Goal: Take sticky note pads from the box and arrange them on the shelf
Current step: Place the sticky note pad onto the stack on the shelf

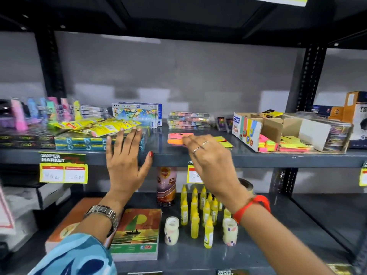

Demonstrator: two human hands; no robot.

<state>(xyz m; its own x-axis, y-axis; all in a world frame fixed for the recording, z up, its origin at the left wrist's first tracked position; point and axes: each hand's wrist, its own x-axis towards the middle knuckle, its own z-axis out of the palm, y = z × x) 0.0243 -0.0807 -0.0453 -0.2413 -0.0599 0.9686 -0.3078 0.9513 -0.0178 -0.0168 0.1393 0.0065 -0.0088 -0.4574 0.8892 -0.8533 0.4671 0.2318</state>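
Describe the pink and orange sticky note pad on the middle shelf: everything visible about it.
The pink and orange sticky note pad is a flat paper block, neon pink on top with an orange layer showing along its front edge. It lies flat on the grey shelf, left of a yellow pad and clear of the cardboard box. The right hand has its fingertips at the pad's right front corner; whether they pinch it is unclear. A small dark mark sits on its top; details are blurred.

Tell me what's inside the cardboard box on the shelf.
The cardboard box holds stacks of neon sticky note pads in pink, yellow, green and orange, plus clear-wrapped packs at its right end. What lies beneath them or behind the flaps is hidden.
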